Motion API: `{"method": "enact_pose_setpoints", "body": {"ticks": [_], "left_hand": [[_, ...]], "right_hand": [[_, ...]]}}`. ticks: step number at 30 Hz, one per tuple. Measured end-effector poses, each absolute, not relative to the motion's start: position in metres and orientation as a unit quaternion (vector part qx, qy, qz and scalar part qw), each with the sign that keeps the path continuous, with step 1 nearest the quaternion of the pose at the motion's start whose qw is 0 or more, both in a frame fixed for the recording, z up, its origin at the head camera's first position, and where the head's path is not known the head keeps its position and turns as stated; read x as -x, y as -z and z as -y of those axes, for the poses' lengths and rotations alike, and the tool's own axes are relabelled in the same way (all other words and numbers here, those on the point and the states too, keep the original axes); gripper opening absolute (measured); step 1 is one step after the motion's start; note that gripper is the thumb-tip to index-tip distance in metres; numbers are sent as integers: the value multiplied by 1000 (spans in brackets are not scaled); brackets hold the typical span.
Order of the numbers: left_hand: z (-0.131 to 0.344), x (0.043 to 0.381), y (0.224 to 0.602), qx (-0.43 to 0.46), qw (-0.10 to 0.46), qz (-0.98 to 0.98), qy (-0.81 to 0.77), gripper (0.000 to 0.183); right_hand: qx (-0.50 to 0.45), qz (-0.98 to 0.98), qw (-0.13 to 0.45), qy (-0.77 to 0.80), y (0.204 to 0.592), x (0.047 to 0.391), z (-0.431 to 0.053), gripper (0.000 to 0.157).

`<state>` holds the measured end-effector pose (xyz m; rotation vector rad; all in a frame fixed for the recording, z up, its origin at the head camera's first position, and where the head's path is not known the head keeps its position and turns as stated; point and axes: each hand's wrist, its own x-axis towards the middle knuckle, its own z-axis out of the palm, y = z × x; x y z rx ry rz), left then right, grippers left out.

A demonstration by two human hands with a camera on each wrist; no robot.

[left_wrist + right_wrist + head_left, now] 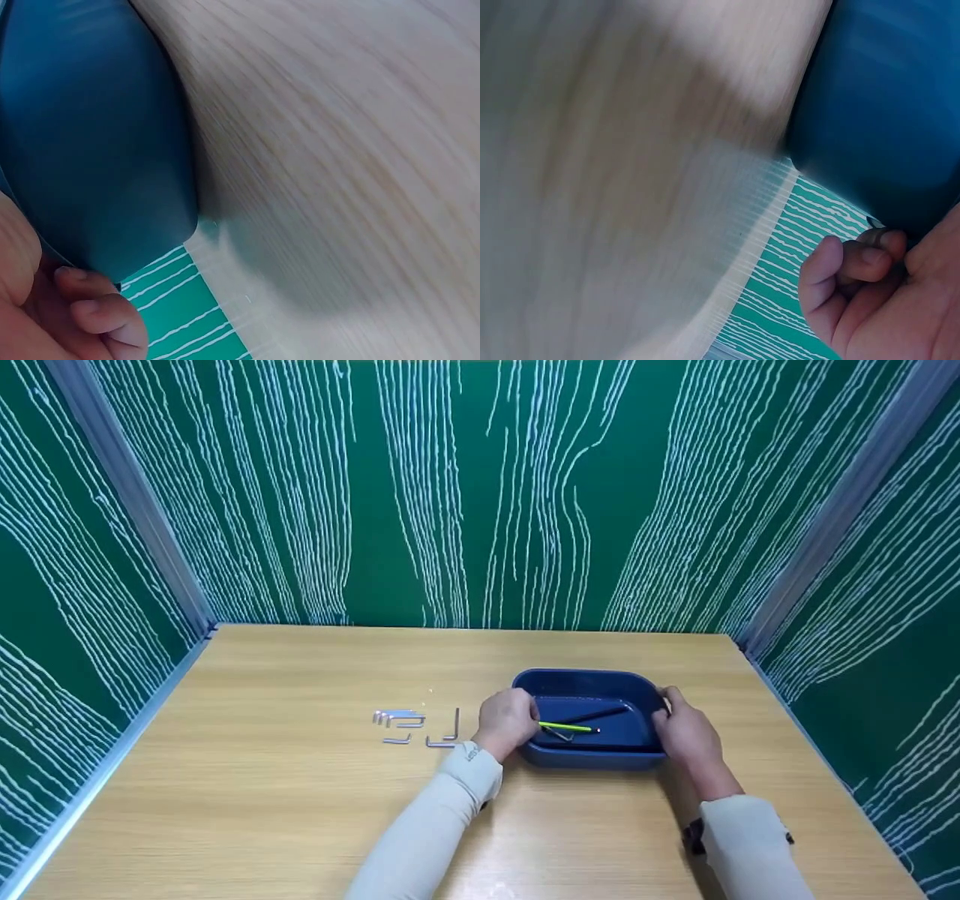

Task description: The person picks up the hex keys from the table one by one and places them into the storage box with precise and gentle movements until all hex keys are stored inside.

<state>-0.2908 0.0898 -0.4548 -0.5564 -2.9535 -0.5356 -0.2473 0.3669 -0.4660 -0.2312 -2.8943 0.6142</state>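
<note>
Both grips (508, 717) (690, 735) hold opposite ends of a blue tub (592, 760).

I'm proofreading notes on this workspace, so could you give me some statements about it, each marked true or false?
1. The left grip and the right grip hold opposite ends of the blue bin. True.
2. The bin is turned upside down. False: its open side faces up.
3. In the head view, silver hex keys lie on the wooden table, left of the bin. True.
4. Nothing lies inside the bin. False: a yellow-green pen-like stick is in it.
5. Everything behind the table is plain white. False: the back wall is green with wavy white lines.
</note>
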Motion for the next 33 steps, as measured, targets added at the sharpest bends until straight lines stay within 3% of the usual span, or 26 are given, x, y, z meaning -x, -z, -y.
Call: {"method": "enact_pose_setpoints", "body": {"ticks": [10, 23, 33], "left_hand": [[-100, 292, 455, 141, 46, 984, 100, 18], [-99, 291, 457, 145, 35, 979, 137, 14], [-96, 289, 457, 163, 73, 972, 154, 9]], "right_hand": [[94, 970, 61, -214, 466, 249, -367, 41], [95, 971, 61, -213, 466, 248, -368, 41], [89, 971, 75, -206, 467, 248, -366, 40]]}}
